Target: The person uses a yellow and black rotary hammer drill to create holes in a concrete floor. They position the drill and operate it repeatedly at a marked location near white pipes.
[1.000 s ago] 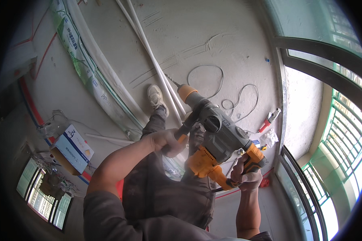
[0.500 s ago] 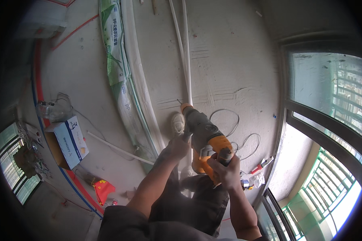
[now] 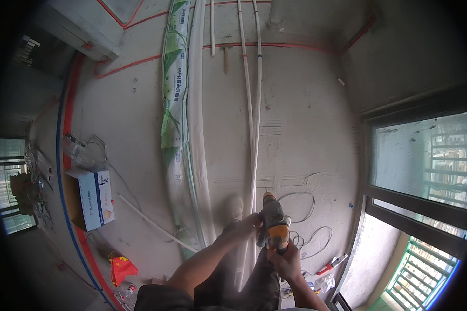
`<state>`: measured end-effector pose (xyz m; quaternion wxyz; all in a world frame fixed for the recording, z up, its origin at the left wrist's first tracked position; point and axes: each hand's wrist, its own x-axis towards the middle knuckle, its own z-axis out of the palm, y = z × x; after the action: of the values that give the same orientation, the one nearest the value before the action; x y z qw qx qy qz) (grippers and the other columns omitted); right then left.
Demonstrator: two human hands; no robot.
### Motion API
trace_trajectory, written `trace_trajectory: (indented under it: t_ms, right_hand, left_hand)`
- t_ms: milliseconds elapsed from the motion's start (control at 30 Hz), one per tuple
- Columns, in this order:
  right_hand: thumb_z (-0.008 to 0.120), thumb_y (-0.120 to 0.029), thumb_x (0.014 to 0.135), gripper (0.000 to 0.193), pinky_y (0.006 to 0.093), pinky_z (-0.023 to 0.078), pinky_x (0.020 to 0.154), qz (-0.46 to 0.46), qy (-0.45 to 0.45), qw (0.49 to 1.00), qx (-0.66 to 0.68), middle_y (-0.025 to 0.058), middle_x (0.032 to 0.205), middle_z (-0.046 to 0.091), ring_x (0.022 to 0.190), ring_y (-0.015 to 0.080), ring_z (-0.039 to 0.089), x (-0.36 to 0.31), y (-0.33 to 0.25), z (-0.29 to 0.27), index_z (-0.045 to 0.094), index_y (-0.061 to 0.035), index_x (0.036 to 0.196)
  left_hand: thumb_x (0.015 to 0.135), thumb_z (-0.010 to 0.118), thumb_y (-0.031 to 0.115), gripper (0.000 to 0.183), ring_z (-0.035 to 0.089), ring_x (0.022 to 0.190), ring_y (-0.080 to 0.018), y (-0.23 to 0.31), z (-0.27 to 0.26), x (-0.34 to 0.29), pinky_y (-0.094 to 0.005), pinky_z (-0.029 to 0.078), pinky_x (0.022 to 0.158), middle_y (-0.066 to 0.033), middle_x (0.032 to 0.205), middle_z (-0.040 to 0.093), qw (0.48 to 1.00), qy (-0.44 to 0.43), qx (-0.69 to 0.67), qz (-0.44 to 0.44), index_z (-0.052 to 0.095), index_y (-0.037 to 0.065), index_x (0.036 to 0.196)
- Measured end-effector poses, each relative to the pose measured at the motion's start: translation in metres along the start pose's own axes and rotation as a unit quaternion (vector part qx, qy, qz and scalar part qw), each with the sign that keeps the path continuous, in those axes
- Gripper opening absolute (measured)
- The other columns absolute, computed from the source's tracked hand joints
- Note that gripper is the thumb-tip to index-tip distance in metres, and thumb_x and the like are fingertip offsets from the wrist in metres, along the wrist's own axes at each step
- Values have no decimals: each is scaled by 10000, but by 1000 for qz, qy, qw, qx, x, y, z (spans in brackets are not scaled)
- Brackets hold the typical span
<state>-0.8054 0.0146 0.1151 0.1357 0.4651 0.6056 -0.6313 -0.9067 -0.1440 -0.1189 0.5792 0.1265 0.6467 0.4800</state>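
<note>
Two bare hands held one rotary hammer drill (image 3: 273, 213): the left hand (image 3: 252, 222) was closed around the grip at its left side, the right hand (image 3: 286, 259) clenched around its rear handle. The drill was over the floor, its bit pointing away from the body. One shoe (image 3: 236, 207) showed just left of the drill. Two long white pipes (image 3: 256, 124) passed close on the drill's left and ran far beyond it, one with a red band, the other with a blue. A third, shorter white pipe (image 3: 213, 31) and one hammer (image 3: 227, 61) lay well beyond the drill. Grey cable (image 3: 313, 208) lay looped to its right; one red-handled tool (image 3: 331, 265) was nearer the body on that side. Left of the drill stretched one plastic-wrapped bundle (image 3: 174, 98), its green-and-white film printed with dark characters. Farther left stood one open carton (image 3: 96, 199), pale blue and white, bearing lettering and a figure logo.
</note>
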Motion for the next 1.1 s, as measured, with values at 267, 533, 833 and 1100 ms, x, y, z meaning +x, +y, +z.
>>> trace_trajectory:
  t_ms: [267,533,833,1100]
  right_hand:
    - [707,-255,945,367,458,601,840,-6,-44,989,-143,276,983,765,1039,406,784,-27,4,-33,676,13,1194]
    - [727,-166,903,342,450,594,827,4,-64,992,-106,240,966,766,989,363,795,-40,28,-22,667,34,1174]
    - [744,-72,873,246,289,524,694,15,-92,991,-94,-5,851,668,754,85,613,-35,7,7,644,-11,1089]
    - [783,-167,775,458,444,570,890,38,-124,972,-198,187,1004,747,983,366,749,-26,1,41,655,-8,1185]
  left_hand:
    - [895,816,270,383,713,1071,-281,46,-5,-12,-406,536,972,-153,1106,743,975,-92,191,67,737,32,1185]
    - [900,847,352,377,753,885,-255,20,-11,-45,-401,560,838,-124,928,782,996,-50,67,21,775,21,1065]
    - [959,823,221,317,667,961,-127,36,-55,-66,-344,535,886,-67,1035,764,991,-111,-28,-70,753,-20,1152]
    - [956,804,370,376,733,971,-228,-8,-70,-87,-377,547,875,-141,993,769,999,-30,8,-18,801,10,1068]
